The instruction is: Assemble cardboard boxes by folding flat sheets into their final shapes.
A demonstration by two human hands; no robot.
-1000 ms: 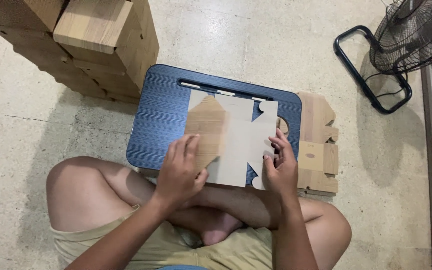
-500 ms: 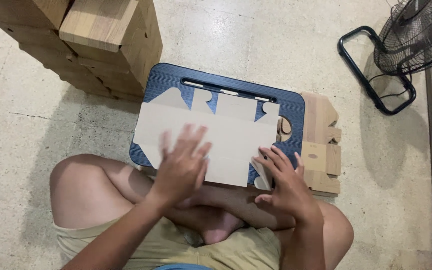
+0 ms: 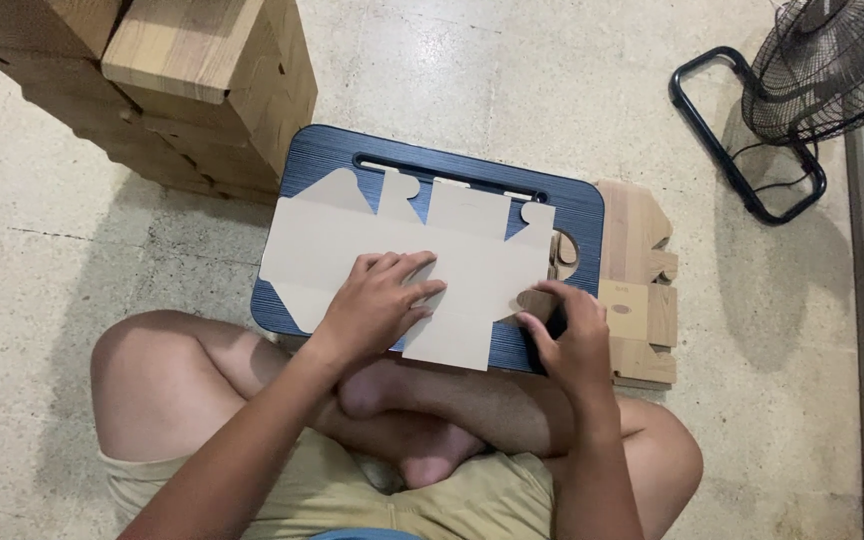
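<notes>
On blue tray: cardboard blank flat, long axis left-right.

Pale beige cardboard blank on dark blue (finely striped) lap desk; grey speckled floor.

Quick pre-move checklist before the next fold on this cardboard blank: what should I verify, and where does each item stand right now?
1. Cardboard blank lying flat and unfolded on the blue lap desk: ok.
2. Left hand pressing the blank's middle: ok, palm down on it.
3. Right hand on the blank's right edge: ok, fingertips at the edge.
4. Blank fully supported by the desk: not ok, its left end and lower flap overhang the edges.
5. Stack of spare blanks within reach on the floor at the right: ok.
6. Score lines visible for folding: cannot tell.
</notes>
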